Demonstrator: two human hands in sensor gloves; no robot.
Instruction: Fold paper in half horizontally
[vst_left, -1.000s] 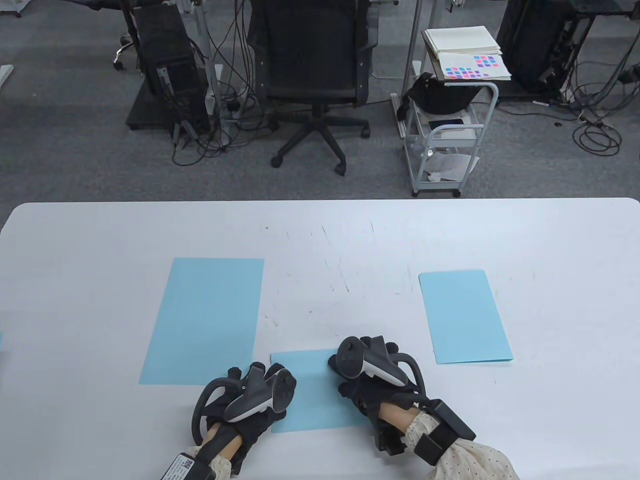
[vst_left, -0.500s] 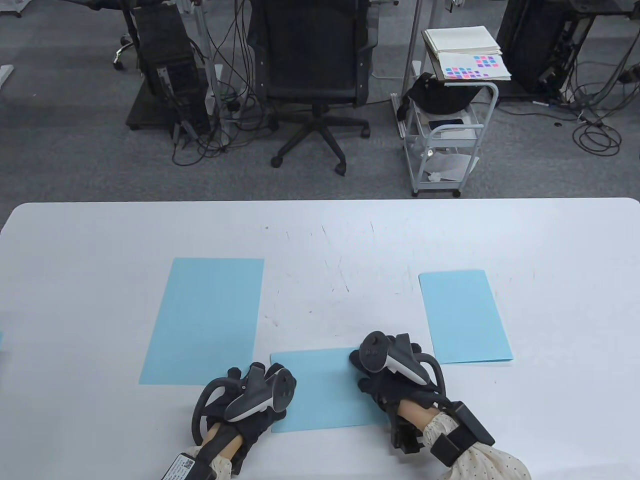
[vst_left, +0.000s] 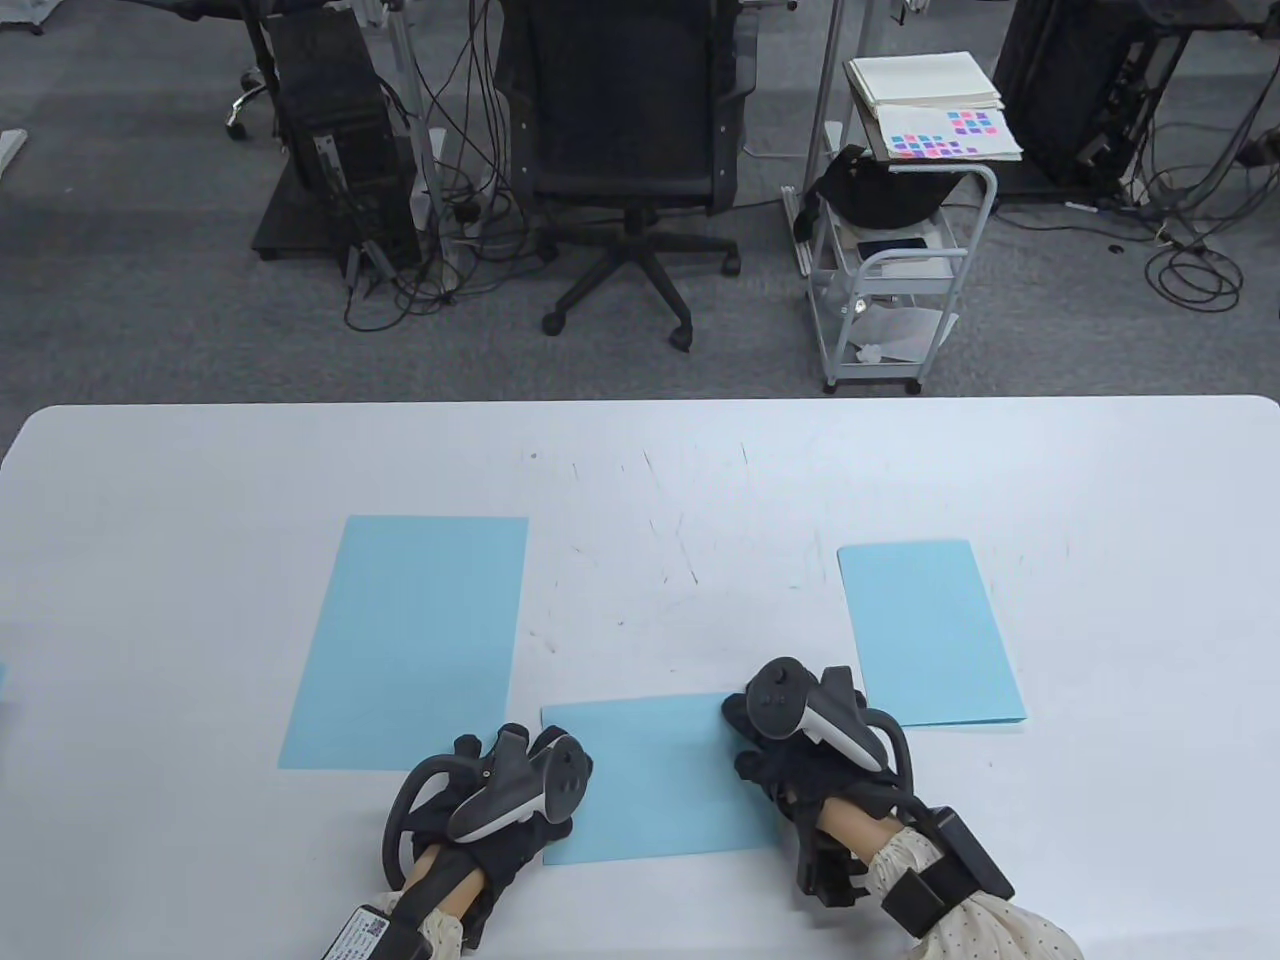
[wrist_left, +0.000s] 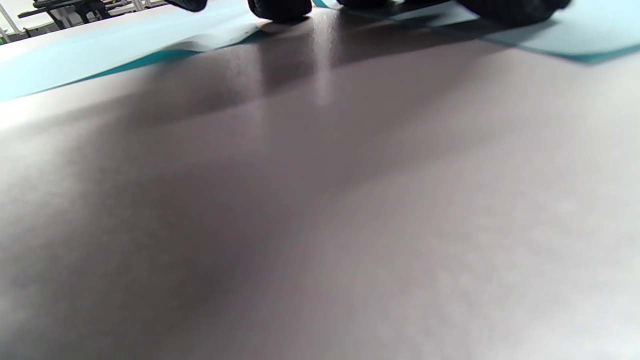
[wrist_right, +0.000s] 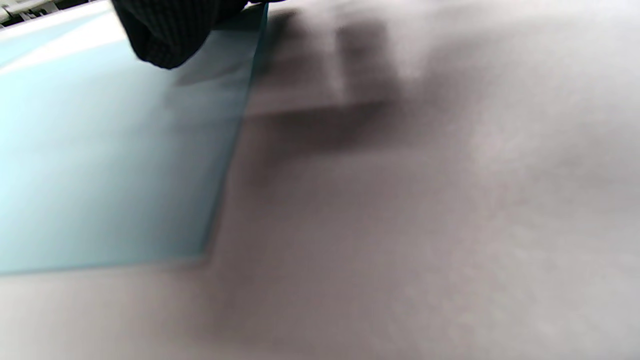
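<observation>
A folded light-blue paper (vst_left: 655, 780) lies flat on the white table (vst_left: 640, 470) near the front edge. My left hand (vst_left: 520, 775) rests on the paper's left edge, fingers hidden under the tracker. My right hand (vst_left: 790, 735) presses down on the paper's right end near its far corner. In the right wrist view a gloved fingertip (wrist_right: 165, 35) touches the paper (wrist_right: 100, 150) by its right edge. In the left wrist view, fingertips (wrist_left: 280, 7) touch down at the paper's edge (wrist_left: 125, 45).
A larger unfolded blue sheet (vst_left: 410, 640) lies to the left. A folded blue sheet (vst_left: 930, 630) lies to the right, close to my right hand. Beyond the table's far edge stand an office chair (vst_left: 625, 130) and a white cart (vst_left: 900, 260).
My right hand has slid rightward along the folded paper, from its middle to its right end. The left hand and the paper have stayed in place.
</observation>
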